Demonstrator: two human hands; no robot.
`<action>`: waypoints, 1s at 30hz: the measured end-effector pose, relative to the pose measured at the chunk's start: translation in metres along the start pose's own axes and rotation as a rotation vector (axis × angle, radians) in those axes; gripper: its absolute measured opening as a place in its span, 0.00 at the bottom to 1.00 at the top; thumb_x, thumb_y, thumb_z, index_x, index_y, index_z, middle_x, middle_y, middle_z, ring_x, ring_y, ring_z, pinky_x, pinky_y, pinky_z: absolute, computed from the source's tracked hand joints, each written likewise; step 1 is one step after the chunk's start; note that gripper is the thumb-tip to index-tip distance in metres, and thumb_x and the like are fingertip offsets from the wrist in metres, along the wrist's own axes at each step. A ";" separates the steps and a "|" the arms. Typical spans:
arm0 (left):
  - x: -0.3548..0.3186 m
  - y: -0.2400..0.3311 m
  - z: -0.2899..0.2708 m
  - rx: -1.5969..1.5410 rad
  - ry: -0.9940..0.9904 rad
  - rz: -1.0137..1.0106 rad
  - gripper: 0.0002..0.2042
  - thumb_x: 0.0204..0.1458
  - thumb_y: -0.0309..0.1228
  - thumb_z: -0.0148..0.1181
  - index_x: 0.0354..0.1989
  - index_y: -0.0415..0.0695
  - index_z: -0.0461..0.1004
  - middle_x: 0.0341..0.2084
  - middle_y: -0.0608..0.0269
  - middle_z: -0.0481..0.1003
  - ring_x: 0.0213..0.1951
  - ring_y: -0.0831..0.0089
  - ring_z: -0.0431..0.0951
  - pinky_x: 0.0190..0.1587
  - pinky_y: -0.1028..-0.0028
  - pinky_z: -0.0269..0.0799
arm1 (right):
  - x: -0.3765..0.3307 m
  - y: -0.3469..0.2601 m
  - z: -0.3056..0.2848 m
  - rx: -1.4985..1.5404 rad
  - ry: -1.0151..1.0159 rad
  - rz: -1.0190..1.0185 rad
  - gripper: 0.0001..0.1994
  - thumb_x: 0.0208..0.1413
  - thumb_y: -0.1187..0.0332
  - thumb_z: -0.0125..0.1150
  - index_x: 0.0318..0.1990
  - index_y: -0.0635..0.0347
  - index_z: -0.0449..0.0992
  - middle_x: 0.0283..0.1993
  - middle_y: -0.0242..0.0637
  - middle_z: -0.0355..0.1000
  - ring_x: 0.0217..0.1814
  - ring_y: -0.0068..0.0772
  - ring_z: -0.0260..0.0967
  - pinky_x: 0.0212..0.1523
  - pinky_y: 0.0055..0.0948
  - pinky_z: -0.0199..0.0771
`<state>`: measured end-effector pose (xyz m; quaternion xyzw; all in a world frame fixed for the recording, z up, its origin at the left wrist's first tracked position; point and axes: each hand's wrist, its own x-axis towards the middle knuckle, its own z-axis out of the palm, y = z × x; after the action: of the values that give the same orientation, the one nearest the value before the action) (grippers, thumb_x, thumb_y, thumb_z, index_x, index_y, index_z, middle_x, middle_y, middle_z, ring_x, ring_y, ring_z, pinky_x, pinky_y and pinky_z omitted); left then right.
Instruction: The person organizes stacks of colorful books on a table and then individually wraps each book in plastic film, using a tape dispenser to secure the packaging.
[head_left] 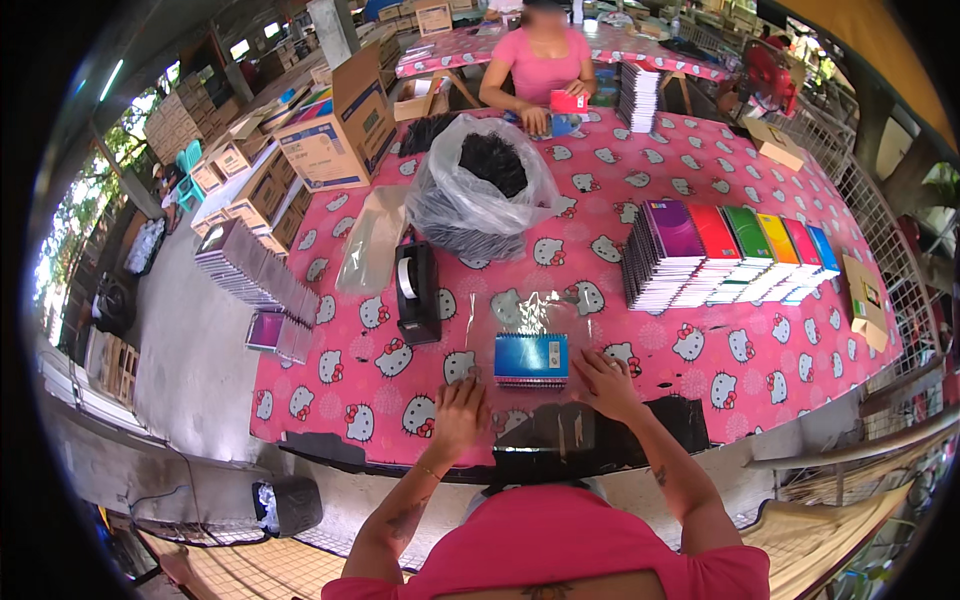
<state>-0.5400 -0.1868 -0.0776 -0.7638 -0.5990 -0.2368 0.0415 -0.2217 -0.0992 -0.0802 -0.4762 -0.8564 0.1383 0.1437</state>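
A small stack of spiral notebooks with a blue cover on top lies in front of me. Beneath it, a clear plastic sheet or bag spreads flat on the pink patterned tablecloth. My left hand rests at the left edge of the plastic, fingers stretched out. On the other side, my right hand lies with its fingers spread by the right edge of the plastic. Neither hand touches the notebooks. A black tape dispenser with a roll of tape stands to the left, beyond my left hand.
Stacked notebooks in several colours stand at the right. Wrapped notebook packs line the left edge. A plastic bag of black material, clear plastic sleeves and a cardboard box sit farther back. Across the table a person handles notebooks.
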 end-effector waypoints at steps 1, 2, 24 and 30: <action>0.003 0.000 -0.001 -0.020 -0.019 -0.028 0.18 0.53 0.31 0.59 0.53 0.40 0.75 0.49 0.51 0.76 0.50 0.54 0.75 0.52 0.59 0.70 | 0.002 0.003 -0.003 -0.031 0.009 -0.029 0.32 0.50 0.58 0.67 0.64 0.53 0.68 0.66 0.42 0.65 0.69 0.44 0.61 0.66 0.47 0.59; 0.007 0.001 0.000 -0.041 -0.039 -0.055 0.18 0.55 0.32 0.59 0.53 0.40 0.75 0.47 0.51 0.77 0.48 0.56 0.77 0.50 0.61 0.72 | 0.005 0.010 0.004 0.243 0.007 0.110 0.30 0.52 0.58 0.66 0.63 0.54 0.69 0.63 0.40 0.68 0.66 0.41 0.64 0.63 0.42 0.62; -0.019 -0.022 -0.008 -0.383 -0.218 0.164 0.10 0.52 0.30 0.67 0.42 0.45 0.77 0.32 0.57 0.79 0.34 0.59 0.80 0.38 0.63 0.75 | -0.030 -0.019 0.011 0.336 -0.074 -0.327 0.08 0.54 0.67 0.67 0.40 0.54 0.78 0.36 0.36 0.77 0.41 0.47 0.76 0.41 0.42 0.75; -0.006 -0.022 -0.003 -0.647 -0.316 -0.038 0.09 0.51 0.28 0.67 0.40 0.48 0.79 0.30 0.60 0.80 0.32 0.60 0.80 0.35 0.61 0.74 | -0.021 -0.031 0.002 0.405 -0.152 -0.115 0.09 0.56 0.66 0.65 0.42 0.55 0.77 0.35 0.39 0.77 0.37 0.48 0.76 0.37 0.44 0.74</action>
<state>-0.5623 -0.1872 -0.0824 -0.7534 -0.5059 -0.2940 -0.3001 -0.2359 -0.1328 -0.0724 -0.3761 -0.8454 0.3344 0.1791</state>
